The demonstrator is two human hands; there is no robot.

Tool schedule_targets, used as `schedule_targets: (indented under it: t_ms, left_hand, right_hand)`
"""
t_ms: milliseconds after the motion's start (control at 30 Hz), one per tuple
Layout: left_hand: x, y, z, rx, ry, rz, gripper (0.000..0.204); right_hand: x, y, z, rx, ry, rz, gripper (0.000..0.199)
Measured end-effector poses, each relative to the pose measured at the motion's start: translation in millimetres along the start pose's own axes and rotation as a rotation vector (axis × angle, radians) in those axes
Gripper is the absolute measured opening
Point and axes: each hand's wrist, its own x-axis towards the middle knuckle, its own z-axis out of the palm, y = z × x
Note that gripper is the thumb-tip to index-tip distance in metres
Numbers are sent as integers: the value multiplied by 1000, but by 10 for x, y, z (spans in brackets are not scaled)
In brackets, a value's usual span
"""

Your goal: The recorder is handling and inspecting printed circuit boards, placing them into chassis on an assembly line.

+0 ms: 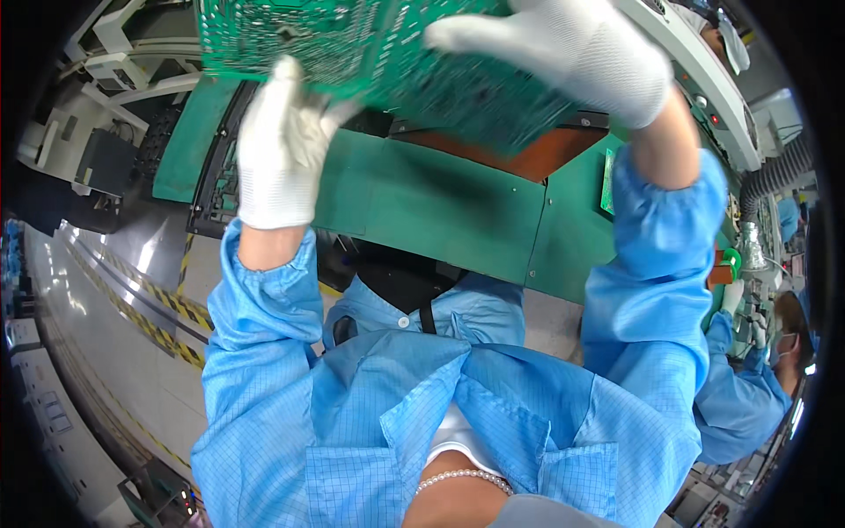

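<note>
A large green circuit board (326, 40) is raised over the bench and runs out past the top edge of the view. Its face is dense with solder points, and its right part is smeared by motion. My left hand (283, 145), in a white glove, grips the lower left edge with its thumb against the face. At the upper right, my right hand (563, 53), also gloved in white, lies over the board with its thumb stretched across it; its other fingers are mostly hidden.
Beneath the board is a green-topped bench (440, 207) with an orange-brown panel (563, 154). A small green board (607, 182) lies right of that. A dark rail (216, 158) runs on the left. Another person in blue (744, 396) works at the far right, near a flexible duct (775, 172).
</note>
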Motion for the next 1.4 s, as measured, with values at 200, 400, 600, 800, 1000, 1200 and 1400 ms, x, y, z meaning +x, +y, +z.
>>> schedule_targets:
  t_ms: [200,400,600,800,1000,1200,1400]
  left_hand:
    - [-485,-514,-607,708,-52,-180,28]
    - [-648,-582,-740,956,-231,-93,25]
    - [-637,-572,-661,991,-251,-27,22]
    - [-662,-553,-688,1022,-241,0,21]
    - [-669,-547,-633,1039,-226,64,19]
    - [-714,-599,-679,1268,-416,237,17]
    - [-700,-220,-237,1272,-600,674,24]
  right_hand:
    - [374,-204,-186,-381,-505,-22,39]
    - [422,369,72,-350,-475,-337,34]
    - [686,244,115,-462,-782,1,40]
    - [452,334,119,-413,-587,-194,38]
    - [145,-111,536,-756,-490,51,26]
    - [-666,-477,738,-793,-229,-141,14]
    - [-644,-228,-146,-681,-199,82,42]
